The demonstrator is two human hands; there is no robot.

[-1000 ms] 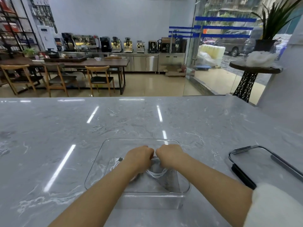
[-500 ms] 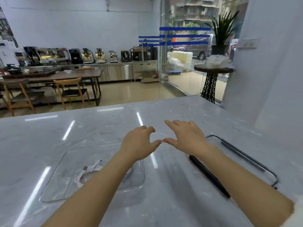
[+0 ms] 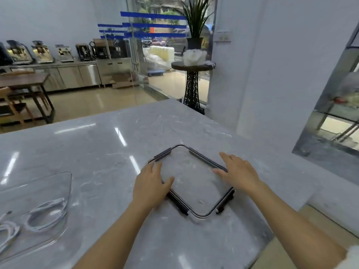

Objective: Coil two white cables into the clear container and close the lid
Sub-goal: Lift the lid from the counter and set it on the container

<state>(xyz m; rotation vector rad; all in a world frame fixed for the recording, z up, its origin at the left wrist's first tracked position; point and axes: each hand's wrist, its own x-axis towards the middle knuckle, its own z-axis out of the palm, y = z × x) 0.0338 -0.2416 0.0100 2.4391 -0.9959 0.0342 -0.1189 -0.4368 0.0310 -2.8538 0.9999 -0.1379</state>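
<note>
The clear lid [image 3: 194, 183] with black clasps lies flat on the marble counter, turned like a diamond. My left hand [image 3: 151, 183] rests over its left edge, thumb on top of the lid. My right hand [image 3: 239, 173] lies palm down on its right edge, fingers spread. The clear container [image 3: 66, 193] stands at the lower left, partly cut off by the frame. Two coiled white cables [image 3: 44, 214] lie inside it. Neither hand touches the container.
The grey marble counter [image 3: 116, 152] ends close to the right of the lid, where a white wall rises. Beyond its far edge are a black stand with a plant [image 3: 192, 88], a wooden table and a row of coffee machines.
Both hands left the cables in the container and moved right onto the lid. My view swung right, so the container now sits at the lower left.
</note>
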